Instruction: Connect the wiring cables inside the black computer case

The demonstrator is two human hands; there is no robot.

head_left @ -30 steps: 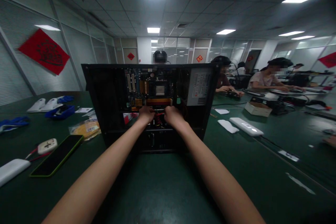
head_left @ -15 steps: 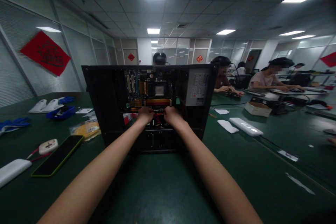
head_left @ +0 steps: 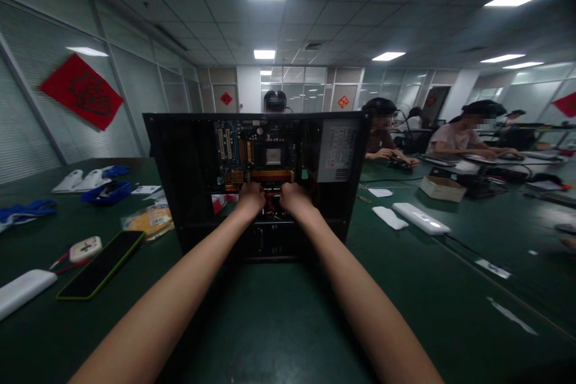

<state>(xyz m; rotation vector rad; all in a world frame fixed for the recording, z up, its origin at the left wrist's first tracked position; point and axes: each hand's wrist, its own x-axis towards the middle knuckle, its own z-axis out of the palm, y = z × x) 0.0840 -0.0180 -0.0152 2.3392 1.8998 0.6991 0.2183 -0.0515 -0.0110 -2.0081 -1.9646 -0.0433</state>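
A black computer case (head_left: 180,180) stands upright on the green table (head_left: 279,318), its open side facing me. Inside it are a motherboard (head_left: 258,153) with a square processor (head_left: 273,156), orange and yellow memory slots (head_left: 270,176) and a power supply (head_left: 333,153) at the upper right. My left hand (head_left: 252,197) is inside the case just below the slots, fingers curled closed. Level with it, my right hand (head_left: 293,197) is closed too. Red and dark cables (head_left: 272,204) show between the hands. What the fingertips grip is hidden.
Left of the case lie a phone (head_left: 102,265), a bagged yellow item (head_left: 150,220), a blue tray (head_left: 105,192) and blue gloves (head_left: 24,213). To the right are a white power bank (head_left: 420,218) and an open cardboard box (head_left: 443,187). Other people sit across the table.
Both hands stay at nearly the same spot in the case, with only slight finger movement. The whole view has shifted a little.
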